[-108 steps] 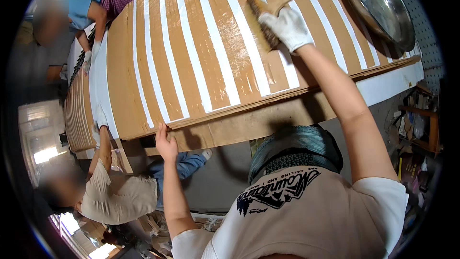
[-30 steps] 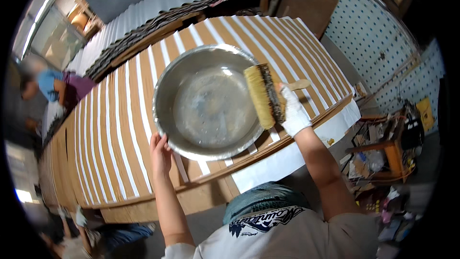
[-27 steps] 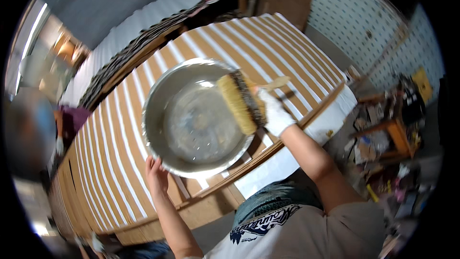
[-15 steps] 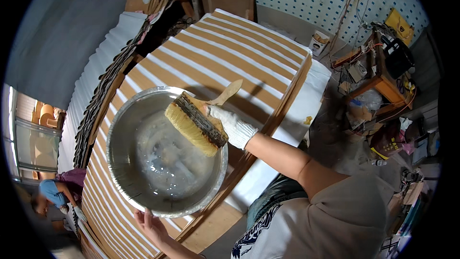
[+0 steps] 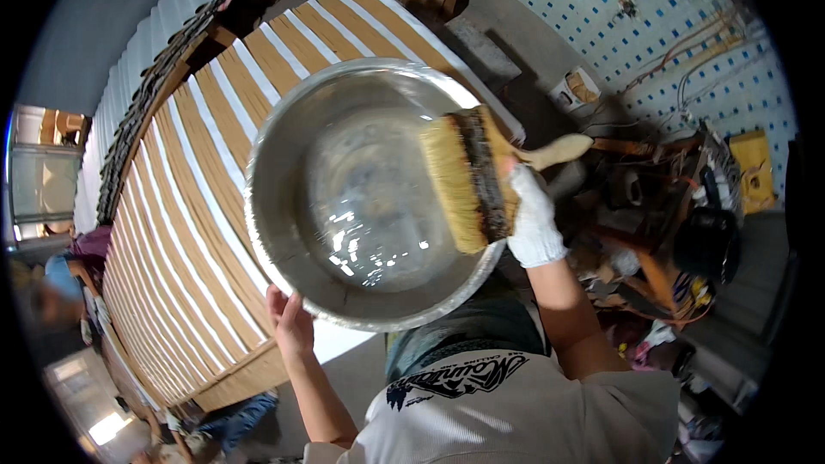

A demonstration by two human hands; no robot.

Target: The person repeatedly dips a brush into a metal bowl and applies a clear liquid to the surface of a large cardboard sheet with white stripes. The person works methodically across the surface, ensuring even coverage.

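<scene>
A wide metal basin (image 5: 314,292) with cloudy, glinting liquid in its bottom is held up, overlapping the edge of the striped stack in view. My bare left hand (image 5: 292,324) grips its near-left rim, the fingertips partly hidden beneath. My right hand (image 5: 534,222), in a white knitted glove, is closed around a wide paste brush (image 5: 454,180) at the right rim. The brush's pale yellow bristles hang over the inside of the basin, and its wooden handle points away to the right. Whether my right fingers also clasp the rim is hidden.
Brown strips alternating with white ones (image 5: 185,232) cover the long stack on the left. Other people (image 5: 64,279) work along its far left side. A wooden stand (image 5: 644,271) cluttered with cables and bags is at right. A white bucket (image 5: 574,90) stands by the tiled wall.
The basin has moved right and closer to me, off the middle of the striped stack, with both hands and the brush moving along. The whole view has turned.
</scene>
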